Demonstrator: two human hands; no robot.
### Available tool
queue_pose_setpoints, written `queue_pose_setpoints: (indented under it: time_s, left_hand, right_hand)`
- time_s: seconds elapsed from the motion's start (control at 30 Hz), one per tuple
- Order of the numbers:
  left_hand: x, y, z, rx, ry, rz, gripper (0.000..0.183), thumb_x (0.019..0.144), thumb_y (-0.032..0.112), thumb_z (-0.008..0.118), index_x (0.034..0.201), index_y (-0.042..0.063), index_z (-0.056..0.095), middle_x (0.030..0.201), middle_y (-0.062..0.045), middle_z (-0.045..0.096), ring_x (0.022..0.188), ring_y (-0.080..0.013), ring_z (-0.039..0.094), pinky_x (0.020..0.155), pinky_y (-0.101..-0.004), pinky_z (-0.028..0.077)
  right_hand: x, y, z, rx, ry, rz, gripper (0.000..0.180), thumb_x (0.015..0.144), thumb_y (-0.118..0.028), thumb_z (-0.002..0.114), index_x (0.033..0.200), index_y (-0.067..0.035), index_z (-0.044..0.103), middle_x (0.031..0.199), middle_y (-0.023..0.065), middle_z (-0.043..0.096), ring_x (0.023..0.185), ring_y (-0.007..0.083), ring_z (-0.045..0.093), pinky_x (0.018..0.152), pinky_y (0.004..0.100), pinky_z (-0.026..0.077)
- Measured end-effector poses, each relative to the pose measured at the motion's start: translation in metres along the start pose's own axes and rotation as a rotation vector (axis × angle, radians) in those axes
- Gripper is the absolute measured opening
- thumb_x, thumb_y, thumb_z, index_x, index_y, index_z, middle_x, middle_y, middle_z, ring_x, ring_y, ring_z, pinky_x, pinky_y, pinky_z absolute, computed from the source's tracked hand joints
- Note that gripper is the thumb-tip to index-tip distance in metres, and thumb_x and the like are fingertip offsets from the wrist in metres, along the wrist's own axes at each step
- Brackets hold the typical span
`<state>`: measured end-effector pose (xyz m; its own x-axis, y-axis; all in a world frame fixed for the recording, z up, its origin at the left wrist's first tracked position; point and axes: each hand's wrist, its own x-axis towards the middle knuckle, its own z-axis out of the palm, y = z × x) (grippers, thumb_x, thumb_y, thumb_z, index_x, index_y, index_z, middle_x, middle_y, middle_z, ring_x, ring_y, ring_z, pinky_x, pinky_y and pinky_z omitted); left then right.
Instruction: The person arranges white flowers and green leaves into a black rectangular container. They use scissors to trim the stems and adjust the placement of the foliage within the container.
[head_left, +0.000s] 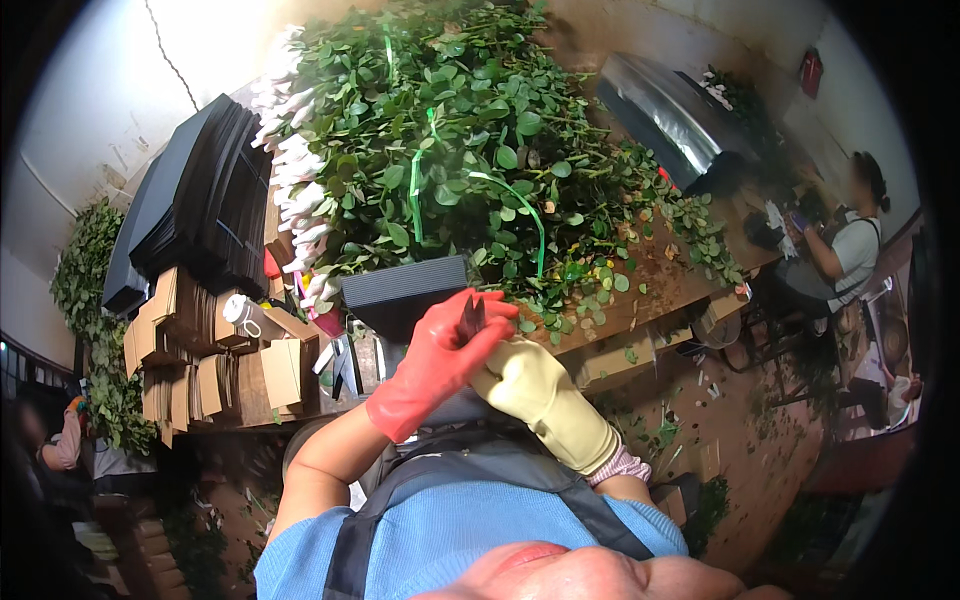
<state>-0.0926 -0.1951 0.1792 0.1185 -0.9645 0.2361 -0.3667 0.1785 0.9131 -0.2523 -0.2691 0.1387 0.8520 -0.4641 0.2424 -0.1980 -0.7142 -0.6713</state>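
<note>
My left hand (431, 360), in a red rubber glove, is in front of my body at the table's near edge. Its thumb and fingers close around a cutting tool, apparently pruning shears (471, 319), whose two dark pointed blades stick up. My right hand (525, 379), in a pale yellow rubber glove, has curled fingers and presses against the left; what lies inside it is hidden. Just beyond the hands stands a black corrugated block (405, 283). Behind it, leafy cut stems (465, 150) are heaped with green ties, their heads in white net sleeves (296, 187).
Black corrugated sheets (199, 195) are stacked at left, above folded cardboard pieces (214, 382) and a white bottle (244, 313). A silvery roll (667, 112) lies at back right. One person (847, 240) works at right, another (60, 442) at far left. Leaf scraps litter the floor (750, 450).
</note>
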Motion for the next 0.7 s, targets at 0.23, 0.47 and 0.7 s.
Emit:
queue_pose_setpoints:
  time_s: [0.23,0.47,0.7]
  left_hand:
    - [0.009,-0.025,-0.036,-0.574,0.339,0.169,0.05,0.111,0.027,0.042,0.067,0.004,0.052,0.113,-0.025,0.076,0.122,-0.0376,0.066,0.115,-0.0494,0.043]
    - [0.015,-0.009,-0.025,-0.356,0.129,0.214,0.03,0.103,0.018,0.05,0.111,-0.002,0.071,0.115,-0.015,0.075,0.119,-0.0302,0.067,0.119,-0.0485,0.039]
    - [0.038,-0.034,-0.033,-0.157,-0.005,0.238,0.063,0.106,0.057,0.051,0.134,0.002,0.057,0.146,-0.016,0.059,0.119,-0.0278,0.064,0.115,-0.0423,0.041]
  right_hand:
    - [0.012,0.013,0.001,1.498,-0.195,0.136,0.059,0.099,-0.038,0.072,0.141,0.002,0.059,0.131,0.0146,0.07,0.117,0.0187,0.067,0.103,0.0361,0.052]
    - [0.024,0.007,0.021,0.812,-0.331,0.234,0.054,0.088,-0.024,0.084,0.131,-0.003,0.059,0.11,0.0072,0.071,0.101,0.0171,0.069,0.091,0.0345,0.053]
    - [0.05,0.007,0.01,0.341,-0.311,0.405,0.052,0.086,-0.027,0.084,0.124,-0.001,0.062,0.103,0.0122,0.073,0.096,0.0232,0.072,0.082,0.0369,0.056]
